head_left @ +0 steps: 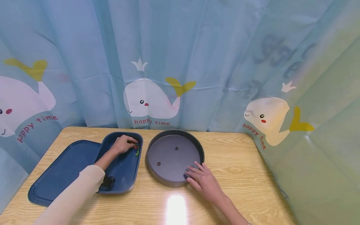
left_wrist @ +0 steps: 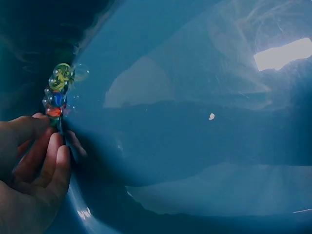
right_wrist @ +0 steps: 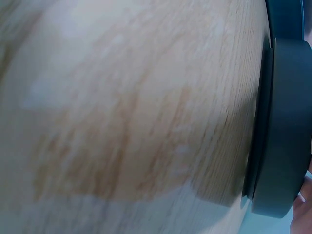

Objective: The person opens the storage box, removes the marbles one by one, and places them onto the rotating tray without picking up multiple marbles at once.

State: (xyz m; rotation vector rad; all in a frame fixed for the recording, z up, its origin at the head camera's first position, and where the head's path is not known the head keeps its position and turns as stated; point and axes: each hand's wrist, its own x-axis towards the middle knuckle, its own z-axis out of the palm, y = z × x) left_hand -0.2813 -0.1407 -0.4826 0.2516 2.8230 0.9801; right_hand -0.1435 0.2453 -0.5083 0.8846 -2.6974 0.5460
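Note:
My left hand [head_left: 123, 144] reaches inside a deep blue bin [head_left: 119, 187]. Against the bin's far right wall lies a small cluster of glass marbles [head_left: 137, 152], yellow-green, blue and red. In the left wrist view, the thumb and fingertips of the left hand [left_wrist: 36, 165] pinch a greenish marble [left_wrist: 53, 121] at the near end of the cluster [left_wrist: 58, 90]. My right hand [head_left: 203, 181] rests with spread fingers on the near right rim of a round dark grey pan [head_left: 166, 153]. Two small dark marbles lie apart on the pan's floor, one [head_left: 176, 148] farther back, another [head_left: 158, 163] nearer.
A blue lid or tray [head_left: 62, 172] lies to the left, partly beneath the bin. The wooden table [head_left: 230, 162] extends to the right of the pan. A blue curtain [head_left: 219, 62] with whale prints hangs behind the table and along its sides.

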